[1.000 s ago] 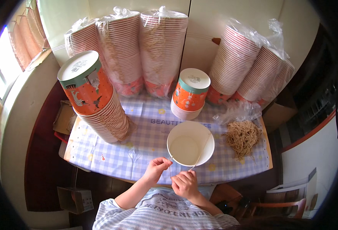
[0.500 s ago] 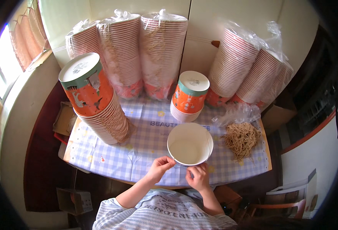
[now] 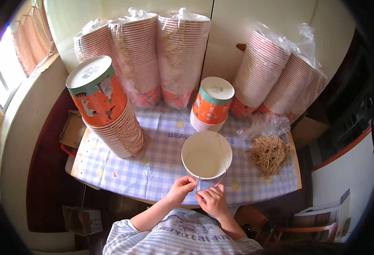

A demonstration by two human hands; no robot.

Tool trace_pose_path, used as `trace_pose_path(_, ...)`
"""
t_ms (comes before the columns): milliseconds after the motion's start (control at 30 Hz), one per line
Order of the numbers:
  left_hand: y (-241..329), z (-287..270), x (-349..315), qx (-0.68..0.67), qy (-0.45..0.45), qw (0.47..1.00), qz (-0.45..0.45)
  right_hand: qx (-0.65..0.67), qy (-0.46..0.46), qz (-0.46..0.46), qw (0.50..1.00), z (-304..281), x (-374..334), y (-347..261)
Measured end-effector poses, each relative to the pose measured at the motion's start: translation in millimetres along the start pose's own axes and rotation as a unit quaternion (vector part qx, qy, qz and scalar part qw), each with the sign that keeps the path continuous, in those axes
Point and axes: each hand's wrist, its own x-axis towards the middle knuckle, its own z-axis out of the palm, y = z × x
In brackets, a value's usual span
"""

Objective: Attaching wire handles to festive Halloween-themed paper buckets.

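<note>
Capital letters (image 3: 177, 135) stand on the checked tablecloth (image 3: 153, 172) and striped shirt (image 3: 163, 238).

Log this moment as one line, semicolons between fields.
left fingers: pinching thin strand; right fingers: curled close by; paper tub: upright, mouth open; strand heap: right of tub

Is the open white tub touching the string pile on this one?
Apart. The head view shows it: a strip of checked cloth lies in plain sight between the tub's right side and the string pile.
</note>
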Motion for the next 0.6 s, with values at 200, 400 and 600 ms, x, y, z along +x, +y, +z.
trace_pose_path(200, 0.3, -1.8, -4.1, -0.071, -0.003, 0.996, -0.054, -0.035, 0.013, 0.004, 0.999, 1.6, -2.9, -2.2)
trace_pose_path(400, -2.6, 4.1, -5.4, -0.078, -0.018, 0.994, -0.076, -0.013, 0.013, 0.015, 1.000, 2.5, -3.4, -5.6)
trace_pose_path(600, -6.6, 5.7, -3.3, -0.160, -0.044, 0.984, -0.065, 0.002, 0.021, 0.017, 1.000, 2.3, -4.4, -6.6)
